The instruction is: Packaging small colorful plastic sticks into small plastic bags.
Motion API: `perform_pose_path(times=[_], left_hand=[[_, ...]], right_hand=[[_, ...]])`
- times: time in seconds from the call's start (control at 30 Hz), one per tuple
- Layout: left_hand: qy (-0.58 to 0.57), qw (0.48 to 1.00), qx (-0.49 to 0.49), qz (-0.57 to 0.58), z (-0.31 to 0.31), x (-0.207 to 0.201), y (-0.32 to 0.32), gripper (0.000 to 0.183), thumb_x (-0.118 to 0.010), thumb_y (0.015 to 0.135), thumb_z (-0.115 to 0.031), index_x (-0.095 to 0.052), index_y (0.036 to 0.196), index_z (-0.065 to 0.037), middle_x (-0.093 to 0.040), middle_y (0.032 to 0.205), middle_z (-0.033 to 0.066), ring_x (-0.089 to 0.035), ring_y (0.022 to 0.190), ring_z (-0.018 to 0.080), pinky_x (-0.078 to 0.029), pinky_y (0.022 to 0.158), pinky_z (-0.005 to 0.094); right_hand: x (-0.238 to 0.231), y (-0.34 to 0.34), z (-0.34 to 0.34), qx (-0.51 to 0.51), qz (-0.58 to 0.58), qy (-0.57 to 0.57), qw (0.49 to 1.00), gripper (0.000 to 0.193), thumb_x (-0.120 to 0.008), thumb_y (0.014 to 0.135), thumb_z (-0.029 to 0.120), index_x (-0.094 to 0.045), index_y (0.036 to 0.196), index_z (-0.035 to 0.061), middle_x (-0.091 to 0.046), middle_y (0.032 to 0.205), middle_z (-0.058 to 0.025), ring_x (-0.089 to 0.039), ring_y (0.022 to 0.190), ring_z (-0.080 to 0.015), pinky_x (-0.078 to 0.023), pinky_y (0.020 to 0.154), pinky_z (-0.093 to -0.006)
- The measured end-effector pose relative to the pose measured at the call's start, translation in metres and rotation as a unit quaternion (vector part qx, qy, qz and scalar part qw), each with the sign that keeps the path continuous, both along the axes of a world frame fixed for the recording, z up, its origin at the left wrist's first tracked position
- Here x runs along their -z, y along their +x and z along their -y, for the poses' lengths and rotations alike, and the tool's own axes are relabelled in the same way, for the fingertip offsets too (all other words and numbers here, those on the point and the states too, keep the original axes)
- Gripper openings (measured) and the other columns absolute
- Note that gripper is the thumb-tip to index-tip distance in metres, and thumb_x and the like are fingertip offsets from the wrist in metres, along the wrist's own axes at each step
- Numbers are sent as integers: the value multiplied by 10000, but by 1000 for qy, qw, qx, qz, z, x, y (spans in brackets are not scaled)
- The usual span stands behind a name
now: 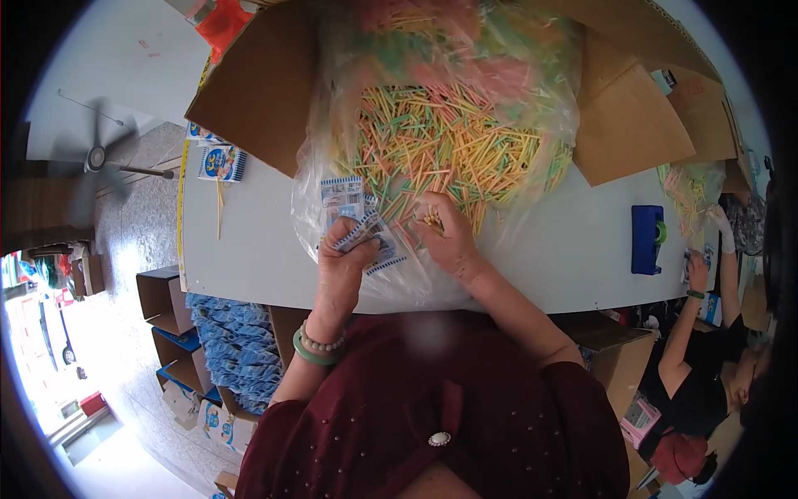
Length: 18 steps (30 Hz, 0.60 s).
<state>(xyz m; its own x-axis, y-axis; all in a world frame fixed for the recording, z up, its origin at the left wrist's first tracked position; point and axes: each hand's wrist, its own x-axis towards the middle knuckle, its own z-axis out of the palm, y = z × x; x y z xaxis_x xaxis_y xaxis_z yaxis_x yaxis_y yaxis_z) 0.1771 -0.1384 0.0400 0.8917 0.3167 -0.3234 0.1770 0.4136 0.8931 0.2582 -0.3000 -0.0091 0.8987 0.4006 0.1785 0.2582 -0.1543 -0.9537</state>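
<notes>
My left hand (339, 264) is closed on a few small blue-and-white printed packets (342, 195), fanned apart above and beside the fingers. To its right, my right hand (453, 245) curls round a small bunch of thin sticks (433, 222), whose ends show at the fingers. Both hands are over the near edge of a large heap of pastel sticks (453, 150) in yellow, green and pink. The heap lies in a clear plastic bag (309, 208) spread on the white table (549, 249).
Cardboard flaps (249, 91) flank the bag. A blue tape dispenser (646, 239) stands at right, printed packets (222, 163) at left with sticks beside them. Below the table's left edge a box holds many blue packets (237, 349). A co-worker (706, 366) handles sticks at far right.
</notes>
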Motion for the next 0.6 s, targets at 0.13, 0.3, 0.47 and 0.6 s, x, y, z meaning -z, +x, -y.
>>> perform_pose_path(times=[0.13,0.3,0.47,0.6], left_hand=[[3,999,31,-9,1,3,-2,155,-555,853,72,-590,911,-67,-604,873,-47,-533,818,46,-470,757,235],[19,995,94,34,-1,12,-7,103,-568,896,21,-598,962,-52,-603,942,-39,-531,874,41,-470,785,231],[114,985,125,32,2,5,-6,121,-614,830,64,-619,910,-27,-627,1023,28,-578,966,125,-482,833,274],[422,855,209,218,16,-11,10,182,-623,774,108,-621,910,-12,-604,1138,112,-590,1022,190,-472,867,295]], right_hand=[[7,2,1,-21,78,-5,997,239,-658,801,55,-557,1017,61,-623,809,-94,-638,731,-260,-498,648,-335],[7,3,-4,-27,145,-30,989,229,-649,817,49,-556,1026,49,-616,845,-106,-631,717,-240,-497,651,-315],[8,-4,-1,-1,37,37,999,236,-634,843,56,-567,1068,40,-608,860,-111,-628,752,-225,-492,678,-306],[11,4,0,-24,131,-24,991,180,-588,894,98,-547,1065,59,-602,845,-112,-631,736,-245,-492,647,-326]])
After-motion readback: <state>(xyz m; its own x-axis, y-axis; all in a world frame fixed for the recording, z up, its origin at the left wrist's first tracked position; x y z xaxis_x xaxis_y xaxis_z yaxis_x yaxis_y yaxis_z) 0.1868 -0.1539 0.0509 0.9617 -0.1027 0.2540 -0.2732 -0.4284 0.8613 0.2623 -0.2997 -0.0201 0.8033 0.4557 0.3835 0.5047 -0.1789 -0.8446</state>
